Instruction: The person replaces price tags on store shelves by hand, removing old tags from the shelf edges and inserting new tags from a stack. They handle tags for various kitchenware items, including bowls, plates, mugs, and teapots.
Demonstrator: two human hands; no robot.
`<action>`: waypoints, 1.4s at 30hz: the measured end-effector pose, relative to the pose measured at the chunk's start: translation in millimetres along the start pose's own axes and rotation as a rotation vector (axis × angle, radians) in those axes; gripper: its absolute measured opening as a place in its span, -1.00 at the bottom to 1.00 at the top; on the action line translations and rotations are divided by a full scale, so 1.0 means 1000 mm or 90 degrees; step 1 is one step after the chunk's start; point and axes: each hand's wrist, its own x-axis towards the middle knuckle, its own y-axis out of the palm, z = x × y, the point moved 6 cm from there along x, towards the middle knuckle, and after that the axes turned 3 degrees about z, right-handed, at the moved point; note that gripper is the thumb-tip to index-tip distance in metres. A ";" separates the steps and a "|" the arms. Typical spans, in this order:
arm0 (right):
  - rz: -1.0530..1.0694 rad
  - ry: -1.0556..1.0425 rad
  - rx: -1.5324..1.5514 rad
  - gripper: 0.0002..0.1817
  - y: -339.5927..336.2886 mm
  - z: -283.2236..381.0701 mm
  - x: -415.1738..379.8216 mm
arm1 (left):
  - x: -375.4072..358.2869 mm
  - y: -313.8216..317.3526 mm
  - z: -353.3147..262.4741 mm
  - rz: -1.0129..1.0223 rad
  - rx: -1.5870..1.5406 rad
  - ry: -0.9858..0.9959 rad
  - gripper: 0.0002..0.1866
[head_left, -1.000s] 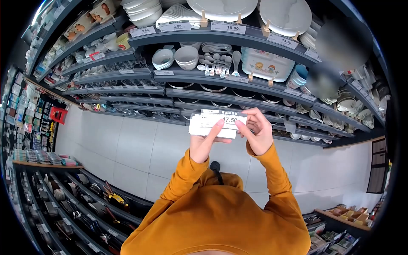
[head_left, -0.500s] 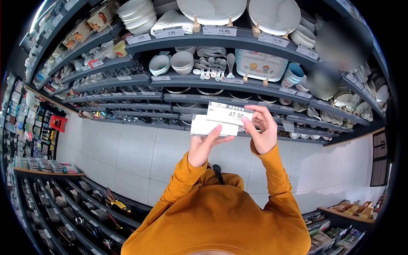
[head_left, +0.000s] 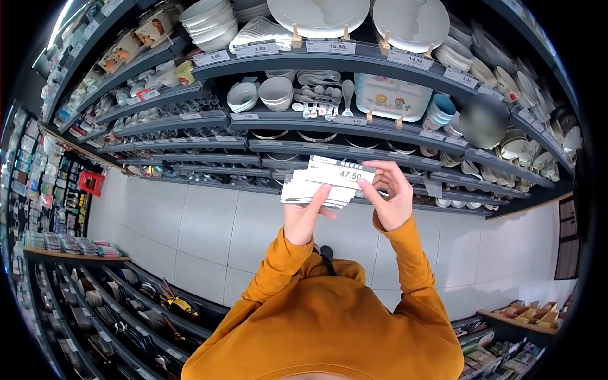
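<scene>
My left hand [head_left: 303, 220] holds a stack of white price cards [head_left: 297, 192], its thumb lying over the top. The cards are slightly fanned, with several edges showing at the lower side. A card reading 47.50 [head_left: 339, 172] overlaps the upper part of the stack. Its right end is pinched between the thumb and fingers of my right hand [head_left: 391, 195]. Both hands are in front of my chest, before the lower shelves.
Ahead, shelves [head_left: 285, 61] carry white bowls [head_left: 209, 24], large plates [head_left: 410, 24], spoons [head_left: 348, 97] and a patterned tray [head_left: 392, 96]. Low racks of goods [head_left: 114, 307] stand behind at the left. A tiled floor [head_left: 202, 218] lies between them.
The stack in my left hand is more fanned out, with more card edges showing. The 47.50 card has shifted slightly down, and the view has moved a little.
</scene>
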 end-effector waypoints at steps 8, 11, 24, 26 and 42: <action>0.057 0.037 -0.007 -0.77 0.007 -0.006 -0.003 | -0.002 -0.012 0.022 0.018 -0.008 0.005 -0.74; -0.043 -0.021 -0.038 -0.80 -0.004 0.000 -0.004 | -0.003 -0.010 0.018 0.026 -0.065 -0.011 -0.71; 0.019 -0.537 -0.357 -0.77 0.013 0.058 -0.023 | -0.008 -0.018 -0.005 0.061 -0.135 -0.016 -0.54; 0.021 -0.544 -0.372 -0.76 0.015 0.058 -0.024 | -0.010 -0.011 -0.020 0.073 -0.114 0.023 -0.49; 0.135 -0.599 -0.429 -0.74 0.081 0.059 -0.060 | -0.005 -0.031 -0.040 0.192 0.028 0.020 -0.61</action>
